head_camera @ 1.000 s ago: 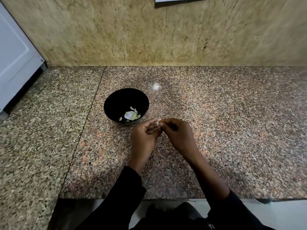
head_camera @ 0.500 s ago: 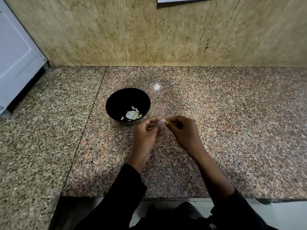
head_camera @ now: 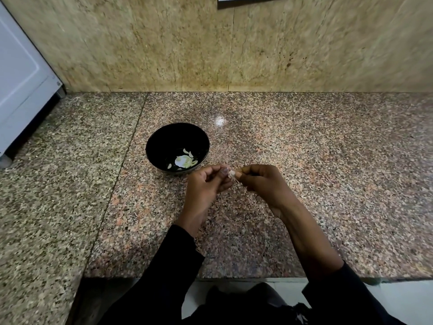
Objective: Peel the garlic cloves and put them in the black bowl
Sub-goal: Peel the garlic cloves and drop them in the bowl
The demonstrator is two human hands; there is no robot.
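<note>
Bare granite counter right of hands; black bowl just left, wall behind.

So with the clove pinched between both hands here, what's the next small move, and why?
Probably keep stripping: the left hand and right hand both pinch the garlic clove just above the counter, and a thin strand of skin hangs from it. Pulling that off should come before carrying the clove left to the black bowl, which already holds pale pieces.
</note>
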